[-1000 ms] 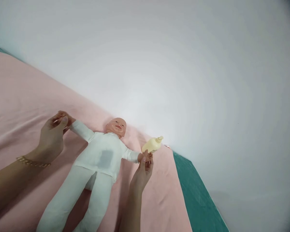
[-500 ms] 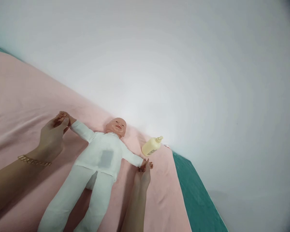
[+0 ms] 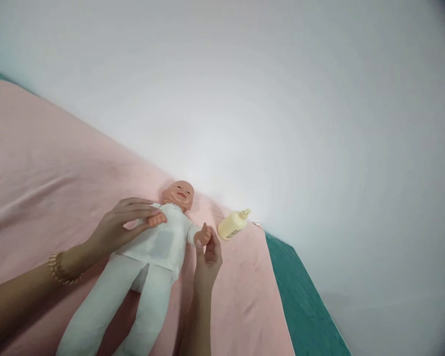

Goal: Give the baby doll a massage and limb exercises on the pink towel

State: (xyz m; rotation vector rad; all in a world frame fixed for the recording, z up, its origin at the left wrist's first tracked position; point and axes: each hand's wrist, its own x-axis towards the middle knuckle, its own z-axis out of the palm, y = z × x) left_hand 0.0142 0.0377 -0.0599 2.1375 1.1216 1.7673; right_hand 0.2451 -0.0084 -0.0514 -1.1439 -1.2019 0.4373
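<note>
A bald baby doll [image 3: 162, 244] lies on its back, its cloth body, sleeves and legs white, with a grey square on the belly. Over its chest, my left hand [image 3: 120, 222] grips one small doll hand between the thumb and fingers and bends that arm inward. My right hand [image 3: 207, 259] has its thumb and fingers closed around the doll's other hand [image 3: 203, 234], which is raised beside the body. A gold bracelet [image 3: 61, 271] circles my left wrist. The doll's arm on the left is largely hidden behind my left hand.
Right of the doll, a pale yellow pump bottle [image 3: 233, 225] stands near my right hand. Under everything spreads a pink sheet [image 3: 244, 287], with a green surface [image 3: 304, 291] showing beyond its right edge. A white wall [image 3: 282, 123] rises behind.
Both doll arms were stretched out sideways. My left hand has brought one in to the right over the chest, and my right hand has lifted the other inward. The bottle has not moved.
</note>
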